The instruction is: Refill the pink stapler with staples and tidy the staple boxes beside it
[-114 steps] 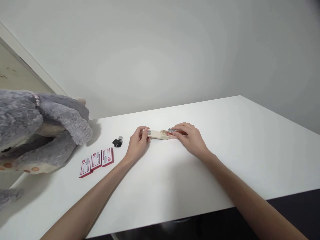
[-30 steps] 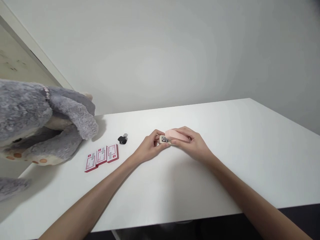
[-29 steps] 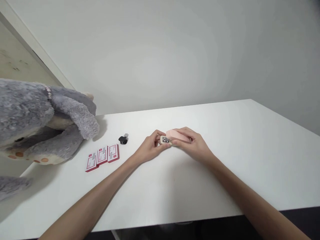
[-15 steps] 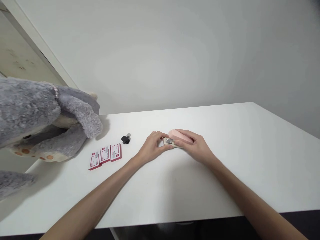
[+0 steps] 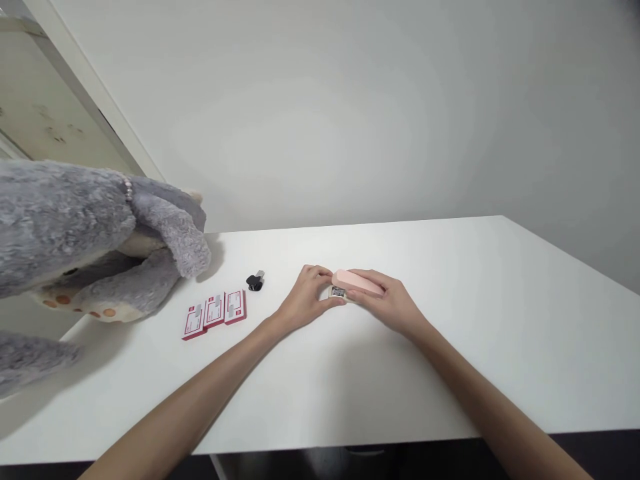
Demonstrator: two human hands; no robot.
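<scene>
A stapler with a pink upper arm (image 5: 357, 283) and a cream base (image 5: 332, 294) lies on the white table in front of me. A shiny metal plate (image 5: 339, 292) shows at the base's left end. My right hand (image 5: 393, 301) wraps round the pink arm from the right, thumb on the near side. At the other end, my left hand (image 5: 311, 296) pinches the base between thumb and fingers. The pink arm sits over the base's far side, and the rest of the base is hidden by it and my right hand.
Three small red-and-white boxes (image 5: 215, 311) lie in a row on the left, with silvery strips on top. Just beyond them is a black staple remover (image 5: 255, 282). A large grey plush toy (image 5: 100, 233) fills the far left. Behind the table (image 5: 425, 373) rises a wall.
The stapler's pink arm has moved left and over the base, covering more of it. Both hands keep their hold. The camera view has shifted slightly.
</scene>
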